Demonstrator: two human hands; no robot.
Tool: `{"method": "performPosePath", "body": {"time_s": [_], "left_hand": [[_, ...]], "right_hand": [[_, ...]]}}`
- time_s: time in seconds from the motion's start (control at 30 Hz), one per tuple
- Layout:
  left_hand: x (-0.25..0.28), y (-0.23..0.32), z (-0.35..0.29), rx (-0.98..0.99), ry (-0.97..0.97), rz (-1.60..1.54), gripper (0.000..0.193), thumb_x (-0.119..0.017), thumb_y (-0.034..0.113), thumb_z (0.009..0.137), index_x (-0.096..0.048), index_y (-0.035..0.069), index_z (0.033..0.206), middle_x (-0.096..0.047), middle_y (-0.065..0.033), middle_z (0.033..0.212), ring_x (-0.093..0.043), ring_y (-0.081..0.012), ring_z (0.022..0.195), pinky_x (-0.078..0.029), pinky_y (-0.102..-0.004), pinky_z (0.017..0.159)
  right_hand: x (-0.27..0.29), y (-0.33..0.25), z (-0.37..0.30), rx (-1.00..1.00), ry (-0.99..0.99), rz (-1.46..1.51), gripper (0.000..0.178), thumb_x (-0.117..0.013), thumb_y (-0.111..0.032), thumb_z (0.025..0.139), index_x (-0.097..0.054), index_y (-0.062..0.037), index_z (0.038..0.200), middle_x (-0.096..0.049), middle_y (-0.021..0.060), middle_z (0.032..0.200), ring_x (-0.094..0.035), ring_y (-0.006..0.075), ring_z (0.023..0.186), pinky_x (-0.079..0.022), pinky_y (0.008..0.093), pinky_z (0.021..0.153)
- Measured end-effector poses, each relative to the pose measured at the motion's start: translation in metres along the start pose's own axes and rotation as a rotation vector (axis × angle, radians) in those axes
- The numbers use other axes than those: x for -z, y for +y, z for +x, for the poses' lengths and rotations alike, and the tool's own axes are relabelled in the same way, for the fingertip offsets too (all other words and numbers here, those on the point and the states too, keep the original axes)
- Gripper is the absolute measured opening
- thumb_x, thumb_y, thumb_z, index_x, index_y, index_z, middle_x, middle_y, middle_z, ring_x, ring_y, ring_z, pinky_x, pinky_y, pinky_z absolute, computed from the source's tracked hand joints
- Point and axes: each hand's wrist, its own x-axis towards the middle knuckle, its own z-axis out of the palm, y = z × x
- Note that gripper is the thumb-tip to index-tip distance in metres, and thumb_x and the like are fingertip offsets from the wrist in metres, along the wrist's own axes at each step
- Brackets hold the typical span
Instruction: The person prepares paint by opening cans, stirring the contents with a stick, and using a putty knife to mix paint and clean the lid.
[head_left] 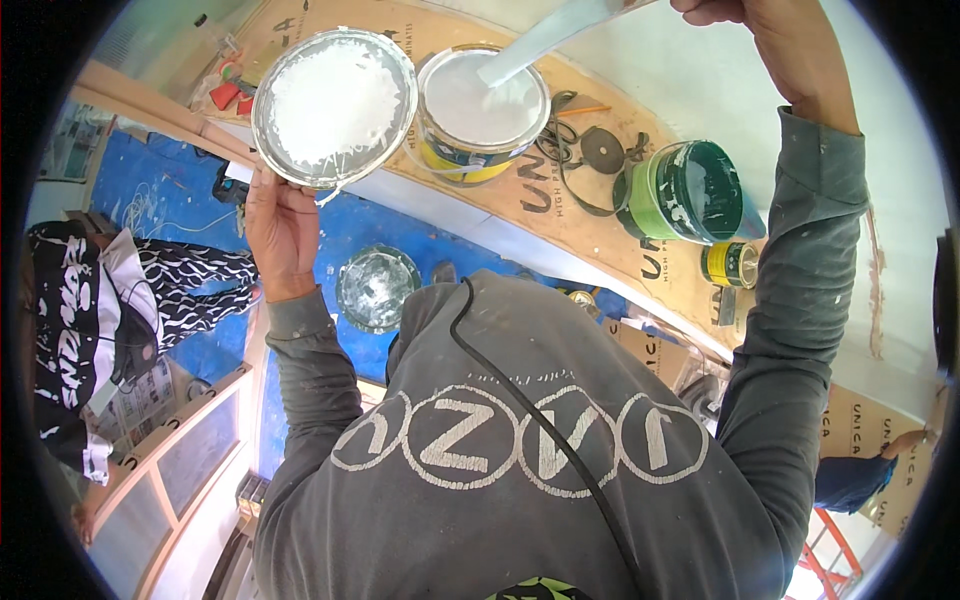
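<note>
My left hand (283,228) grips the lower edge of a round paint can lid (335,108), tilted up with white paint smeared over its inner face. Some paint hangs in a drip at its lower rim. Just right of the lid stands an open paint can (452,160) with yellow and dark sides and pale paint inside. A long flat pale stick (555,38) slants from the paint up to the top edge. Near its upper end is my right hand (765,22), raised and with curled fingers, partly cut off by the frame; it appears to hold the stick.
A brown board (510,205) covers the bench. On it are a green bucket (655,200), a small can (730,264) and a dark strap roll (602,150). A paint-stained round tub (378,288) sits on the blue floor. One person (110,310) is at left, another (865,475) at right.
</note>
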Motion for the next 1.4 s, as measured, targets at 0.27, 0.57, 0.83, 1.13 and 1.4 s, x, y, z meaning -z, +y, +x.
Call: {"method": "performPosePath", "body": {"time_s": [0.27, 0.57, 0.83, 1.13, 1.4], "left_hand": [[0.004, 0.004, -0.001, -0.012, -0.055, 0.028, 0.041, -0.053, 0.019, 0.108, -0.051, -0.004, 0.141, -0.062, -0.0125, 0.136, -0.061, -0.0208, 0.12, -0.052, -0.0368, 0.097], [0.012, 0.007, -0.01, -0.015, -0.086, 0.062, 0.041, -0.053, 0.022, 0.108, -0.052, -0.006, 0.138, -0.063, -0.0121, 0.134, -0.062, -0.0193, 0.118, -0.052, -0.036, 0.097], [0.027, 0.005, -0.018, 0.003, -0.092, 0.048, 0.037, -0.054, 0.022, 0.108, -0.056, -0.004, 0.134, -0.064, -0.0106, 0.13, -0.063, -0.0173, 0.114, -0.052, -0.0342, 0.091], [-0.003, 0.005, -0.019, -0.007, 0.036, 0.044, 0.041, -0.053, 0.023, 0.108, -0.055, -0.006, 0.138, -0.074, -0.0101, 0.096, -0.067, -0.0143, 0.099, -0.052, -0.0348, 0.098], [0.016, 0.008, -0.02, -0.013, -0.08, 0.074, 0.036, -0.053, 0.021, 0.108, -0.057, -0.004, 0.134, -0.066, -0.011, 0.129, -0.064, -0.0177, 0.11, -0.054, -0.0348, 0.091]], "right_hand": [[-0.065, 0.051, 0.014, 0.006, -0.204, 0.011, 0.038, -0.075, -0.031, 0.091, -0.074, 0.0039, 0.106, -0.076, 0.0174, 0.094, -0.072, 0.0214, 0.079, -0.058, 0.0364, 0.067], [-0.135, 0.116, 0.023, -0.147, -0.282, -0.178, 0.054, -0.078, -0.043, 0.083, -0.073, 0.0096, 0.089, -0.072, 0.0279, 0.079, -0.074, 0.036, 0.075, -0.056, 0.0454, 0.068], [-0.153, 0.107, 0.011, -0.096, -0.27, -0.084, 0.054, -0.079, -0.043, 0.082, -0.073, 0.01, 0.087, -0.072, 0.0275, 0.077, -0.073, 0.0341, 0.071, -0.056, 0.0441, 0.066], [-0.147, 0.115, -0.016, -0.078, -0.403, -0.015, 0.061, -0.077, -0.053, 0.081, -0.076, 0.0075, 0.089, -0.073, 0.0167, 0.071, -0.073, 0.0253, 0.065, -0.058, 0.0368, 0.065], [-0.122, 0.119, -0.011, -0.192, -0.415, -0.251, 0.049, -0.08, -0.042, 0.087, -0.073, 0.0034, 0.103, -0.072, 0.0084, 0.078, -0.069, 0.0151, 0.066, -0.058, 0.0284, 0.063]]}}
